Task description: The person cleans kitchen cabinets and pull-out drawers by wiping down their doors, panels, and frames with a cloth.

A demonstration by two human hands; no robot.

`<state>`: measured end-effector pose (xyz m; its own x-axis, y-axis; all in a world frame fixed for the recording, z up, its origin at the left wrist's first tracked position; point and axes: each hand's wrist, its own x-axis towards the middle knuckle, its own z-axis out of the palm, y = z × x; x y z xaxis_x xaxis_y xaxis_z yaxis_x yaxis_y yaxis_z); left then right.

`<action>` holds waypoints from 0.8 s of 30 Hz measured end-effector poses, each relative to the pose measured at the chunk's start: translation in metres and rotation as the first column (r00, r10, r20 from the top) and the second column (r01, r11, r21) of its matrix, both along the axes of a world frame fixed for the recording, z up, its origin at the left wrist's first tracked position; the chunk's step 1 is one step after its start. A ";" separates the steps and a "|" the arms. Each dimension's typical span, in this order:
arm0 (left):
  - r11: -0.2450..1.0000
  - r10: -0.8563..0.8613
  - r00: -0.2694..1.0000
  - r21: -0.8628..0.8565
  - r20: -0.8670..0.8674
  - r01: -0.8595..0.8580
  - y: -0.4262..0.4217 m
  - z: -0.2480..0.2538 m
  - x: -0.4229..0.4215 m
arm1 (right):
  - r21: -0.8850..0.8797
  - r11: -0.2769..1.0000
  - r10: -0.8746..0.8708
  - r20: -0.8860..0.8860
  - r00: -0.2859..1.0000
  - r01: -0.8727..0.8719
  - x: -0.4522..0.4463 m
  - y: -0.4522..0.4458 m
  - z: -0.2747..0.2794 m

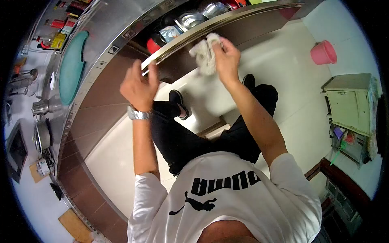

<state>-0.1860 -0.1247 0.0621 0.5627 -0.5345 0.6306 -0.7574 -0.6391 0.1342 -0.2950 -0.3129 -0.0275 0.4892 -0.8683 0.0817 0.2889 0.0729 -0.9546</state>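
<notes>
In the head view, a crumpled whitish cloth (204, 55) hangs from my right hand (227, 60), whose fingers are closed on it in front of the open drawer. My left hand (139, 86), with a silver watch at the wrist, is raised at the drawer's left end, its fingers apart and slightly blurred. Whether it touches the drawer's metal edge (182, 38) I cannot tell. Inside the drawer are a metal pot (189, 20), a red bowl (155, 43) and other cookware.
A steel counter (117, 14) curves along the left, with a teal board (73, 69), a moka pot (40, 107) and bottles. To the right are a pink bucket (323, 52) and a pale green cabinet (348, 105). My legs are below the drawer.
</notes>
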 end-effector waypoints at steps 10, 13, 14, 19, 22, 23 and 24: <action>0.895 -0.001 0.978 0.436 -0.211 0.095 -0.005 -0.014 0.050 | -0.855 0.513 -0.389 -0.152 0.909 0.077 0.026 0.001 0.000; 0.889 -0.005 0.984 0.450 -0.180 0.087 -0.006 -0.013 0.051 | -0.916 0.380 -0.312 -0.260 0.914 -0.131 0.027 0.028 0.005; 0.890 -0.006 0.984 0.448 -0.180 0.087 -0.006 -0.012 0.051 | -0.917 0.378 -0.313 -0.259 0.914 -0.131 0.027 0.027 0.005; 0.884 -0.004 0.971 0.453 -0.237 0.114 -0.004 -0.007 0.049 | -0.931 0.325 -0.408 -0.299 0.862 -0.169 0.016 -0.006 -0.006; 0.885 -0.023 0.979 0.452 -0.203 0.114 -0.006 -0.012 0.051 | -0.925 0.378 -0.381 -0.193 0.904 -0.038 0.018 -0.011 -0.006; 0.886 -0.026 0.980 0.450 -0.199 0.115 -0.006 -0.011 0.052 | -0.926 0.375 -0.350 -0.178 0.920 -0.037 0.024 0.001 -0.005; 0.886 -0.030 0.979 0.449 -0.201 0.119 -0.006 -0.010 0.053 | -0.926 0.363 -0.339 -0.237 0.910 -0.105 0.025 0.015 -0.005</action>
